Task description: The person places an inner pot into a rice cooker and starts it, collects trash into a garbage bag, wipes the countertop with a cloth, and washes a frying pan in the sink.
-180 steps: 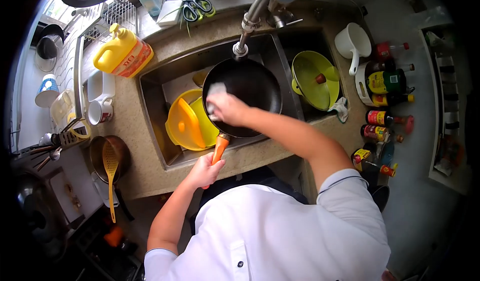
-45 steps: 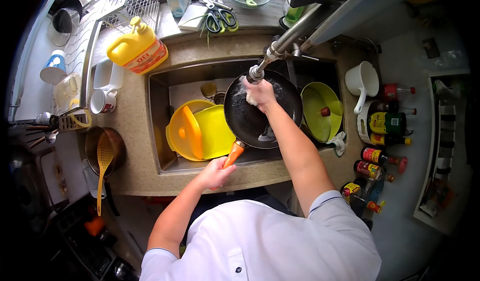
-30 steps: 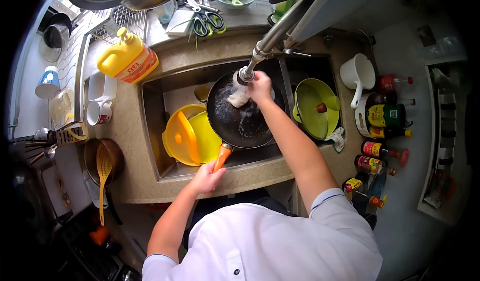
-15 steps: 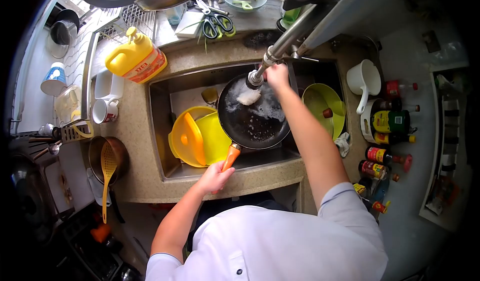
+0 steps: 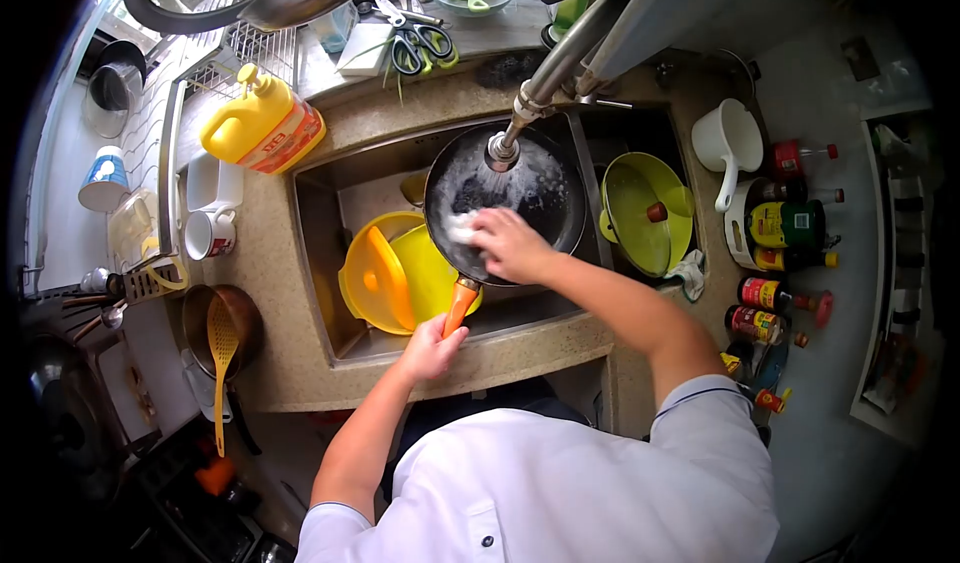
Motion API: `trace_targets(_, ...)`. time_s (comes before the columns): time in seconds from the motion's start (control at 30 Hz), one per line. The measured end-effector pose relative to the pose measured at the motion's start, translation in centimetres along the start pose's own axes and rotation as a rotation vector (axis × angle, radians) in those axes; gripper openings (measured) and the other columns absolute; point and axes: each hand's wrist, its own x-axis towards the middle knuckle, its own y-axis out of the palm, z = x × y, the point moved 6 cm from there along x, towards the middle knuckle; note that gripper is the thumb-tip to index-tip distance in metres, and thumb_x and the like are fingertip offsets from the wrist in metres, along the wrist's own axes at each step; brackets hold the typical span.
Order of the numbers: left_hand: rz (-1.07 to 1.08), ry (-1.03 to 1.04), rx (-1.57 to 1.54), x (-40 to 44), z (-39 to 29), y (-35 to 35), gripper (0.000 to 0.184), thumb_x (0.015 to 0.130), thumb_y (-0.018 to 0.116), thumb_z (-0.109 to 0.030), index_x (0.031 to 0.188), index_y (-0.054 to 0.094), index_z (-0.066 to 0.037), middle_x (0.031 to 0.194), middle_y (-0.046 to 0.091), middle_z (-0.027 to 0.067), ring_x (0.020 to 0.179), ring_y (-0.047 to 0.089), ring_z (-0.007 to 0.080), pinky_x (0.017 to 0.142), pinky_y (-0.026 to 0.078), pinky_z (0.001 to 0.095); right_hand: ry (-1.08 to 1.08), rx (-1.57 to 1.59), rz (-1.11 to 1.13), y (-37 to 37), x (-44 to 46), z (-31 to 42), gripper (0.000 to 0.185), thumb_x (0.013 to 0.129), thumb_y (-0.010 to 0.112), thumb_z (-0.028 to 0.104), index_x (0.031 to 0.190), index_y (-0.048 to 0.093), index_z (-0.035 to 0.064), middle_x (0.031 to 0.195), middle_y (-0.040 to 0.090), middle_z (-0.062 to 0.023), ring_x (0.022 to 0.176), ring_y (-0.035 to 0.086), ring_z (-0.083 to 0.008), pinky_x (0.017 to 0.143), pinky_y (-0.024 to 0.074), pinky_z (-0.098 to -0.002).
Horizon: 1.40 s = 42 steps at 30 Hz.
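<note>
My left hand is closed around the orange handle of a black frying pan, which is held over the sink. Inside the pan, my right hand grips a white scrubbing cloth or pad, partly hidden by the fingers. Water runs from the faucet into the pan, and whitish suds spread over its surface. Below and left of the pan, a yellow basin sits in the sink with an orange, lid-like piece leaning in it.
A yellow-green pot stands in the right sink bowl. On the left counter are a yellow detergent jug, a mug and a pan with a slotted spatula. A white ladle and several sauce bottles line the right.
My right hand has left the area beside the faucet and come down into the pan, taking hold of the white pad. Water now streams from the faucet. My left hand keeps its grip.
</note>
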Motion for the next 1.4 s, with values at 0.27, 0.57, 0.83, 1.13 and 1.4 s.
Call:
trace_targets(0.27,-0.238,0.159,0.509,-2.4,-4.9,-1.8,0.021,0.093,0.066,-0.02,0.089,0.055,-0.002,0.069,0.062,0.0168,0.062,0.06,0.0357,0.058,0.048,0.0439,0.692,0.246,-0.903,0.1,5.1,-6.1,0.058,0.089,0.058,0.017,0.143,0.044,0.0054,0.151,0.034,-0.0266,0.137,0.034,-0.0469,0.118,0.0261,-0.053)
trace_targets(0.57,-0.477,0.182,0.883,-4.5,-7.8,-3.9,0.019,0.09,0.065,-0.019,0.091,0.053,-0.004,0.069,0.065,0.0222,0.065,0.065,0.0438,0.059,0.051,0.0523,0.706,0.19,-0.754,5.4,5.0,0.4,0.05,0.093,0.058,0.013,0.139,0.048,-0.0017,0.139,0.046,-0.0294,0.124,0.046,-0.0475,0.108,0.0378,-0.0512)
trace_targets(0.83,-0.566,0.179,1.03,-6.6,-8.5,-3.4,0.018,0.088,0.067,-0.019,0.09,0.053,-0.007,0.065,0.064,0.0173,0.058,0.065,0.0396,0.054,0.051,0.0497,0.872,2.167,-0.579,7.3,3.4,-8.8,0.019,0.093,0.059,0.029,0.107,0.065,0.0175,0.092,0.065,-0.0035,0.08,0.063,-0.0209,0.07,0.0514,-0.0416)
trace_targets(1.13,-0.376,0.095,0.424,-5.8,-5.7,-4.7,0.018,0.091,0.068,-0.017,0.094,0.058,-0.003,0.068,0.062,0.0146,0.061,0.062,0.0298,0.057,0.048,0.0401,0.587,2.256,-0.439,3.8,7.4,-8.6,0.034,0.088,0.059,-0.006,0.119,0.054,0.0036,0.102,0.06,-0.018,0.08,0.065,-0.0257,0.055,0.0563,-0.0298)
trace_targets(1.4,-0.04,-0.174,-0.267,-3.3,-2.1,-0.7,0.016,0.097,0.065,-0.018,0.094,0.051,-0.01,0.061,0.045,-0.0051,0.044,0.039,0.0049,0.04,0.033,0.0234,1.053,1.411,-0.495,0.6,5.7,-9.6,0.018,0.095,0.051,0.016,0.085,0.06,0.0038,0.075,0.062,-0.008,0.058,0.059,-0.0205,0.041,0.0418,-0.0352)
